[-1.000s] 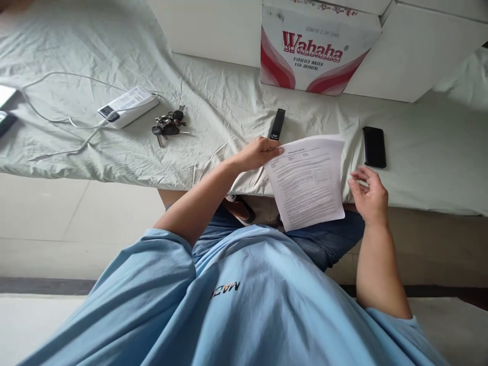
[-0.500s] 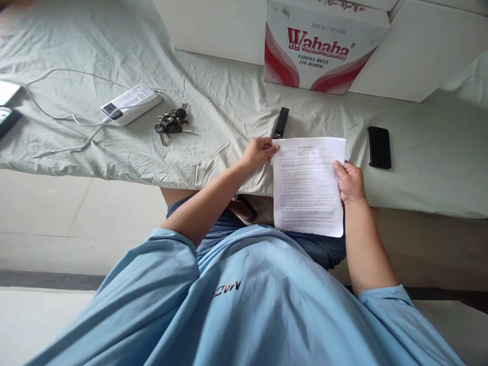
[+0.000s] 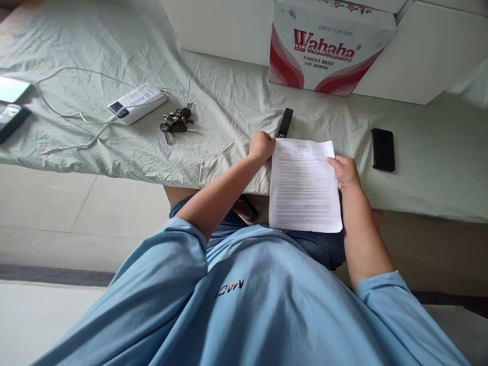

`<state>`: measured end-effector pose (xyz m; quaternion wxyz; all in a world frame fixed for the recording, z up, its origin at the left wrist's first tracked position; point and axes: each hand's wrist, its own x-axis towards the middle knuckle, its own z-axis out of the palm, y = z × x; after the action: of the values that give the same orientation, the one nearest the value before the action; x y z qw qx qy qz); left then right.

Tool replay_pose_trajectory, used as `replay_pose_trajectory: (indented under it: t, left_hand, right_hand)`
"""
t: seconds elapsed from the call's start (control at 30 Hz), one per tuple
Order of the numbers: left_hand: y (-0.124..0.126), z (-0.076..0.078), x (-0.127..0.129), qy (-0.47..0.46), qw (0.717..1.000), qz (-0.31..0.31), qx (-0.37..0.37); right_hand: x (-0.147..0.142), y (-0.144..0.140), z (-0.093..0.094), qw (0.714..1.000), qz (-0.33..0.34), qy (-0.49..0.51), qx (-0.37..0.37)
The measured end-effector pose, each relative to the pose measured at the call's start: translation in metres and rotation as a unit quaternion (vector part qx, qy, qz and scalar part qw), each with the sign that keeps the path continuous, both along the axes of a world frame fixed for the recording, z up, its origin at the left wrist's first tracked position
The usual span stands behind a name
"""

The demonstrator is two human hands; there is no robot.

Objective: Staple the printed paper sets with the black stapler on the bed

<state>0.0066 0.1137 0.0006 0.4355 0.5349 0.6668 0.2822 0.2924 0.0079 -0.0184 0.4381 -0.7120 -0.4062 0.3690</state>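
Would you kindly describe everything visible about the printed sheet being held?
The sheet is white paper in portrait format, covered with small black print under a short heading, too fine to read. It looks flat and uncreased, with its top edge over the bed's edge and its lower part above the lap. The left hand grips its top left corner; the right hand holds its right edge. A slim black device lies just beyond its top.

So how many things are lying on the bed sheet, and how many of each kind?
Phones: 3, one black at the right, two at the left edge
Power bank: 1
Bunch of keys: 1
Slim black stick: 1
Water carton: 1
Printed paper, held by left hand and right hand: 1
Total: 8
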Motion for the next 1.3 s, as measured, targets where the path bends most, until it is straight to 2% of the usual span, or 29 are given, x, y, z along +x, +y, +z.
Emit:
replay_pose_trajectory:
  t: [0.1, 0.23, 0.37, 0.5, 0.7, 0.93, 1.13, 1.3]
  left_hand:
    - [0.009, 0.002, 0.005, 0.108, 0.993, -0.039, 0.001]
    - [0.018, 0.006, 0.010, 0.154, 0.986, -0.068, 0.017]
    - [0.023, -0.002, 0.011, 0.130, 0.989, -0.057, 0.036]
    - [0.020, -0.012, 0.006, 0.076, 0.994, -0.024, 0.077]
    - [0.015, -0.015, 0.004, 0.080, 0.991, -0.064, 0.091]
    - [0.011, -0.017, 0.003, 0.067, 0.988, -0.087, 0.112]
    - [-0.005, -0.021, 0.002, 0.016, 0.978, -0.104, 0.179]
    - [-0.008, -0.023, 0.006, 0.048, 0.980, -0.109, 0.160]
  right_hand:
    - [-0.002, 0.002, 0.002, 1.000, -0.007, 0.009, -0.008]
    - [-0.002, 0.007, 0.007, 0.998, -0.031, 0.038, -0.032]
    - [-0.003, 0.011, 0.008, 0.997, -0.057, 0.039, -0.043]
    - [-0.004, 0.011, 0.003, 0.999, -0.048, 0.012, -0.008]
    - [-0.004, 0.009, 0.000, 0.999, -0.025, -0.022, 0.034]
    - [0.000, 0.009, 0.000, 0.999, -0.031, -0.031, 0.026]
    - [0.002, 0.010, -0.003, 0.999, -0.041, -0.026, 0.021]
    - [0.006, 0.010, -0.006, 0.998, -0.039, -0.030, 0.027]
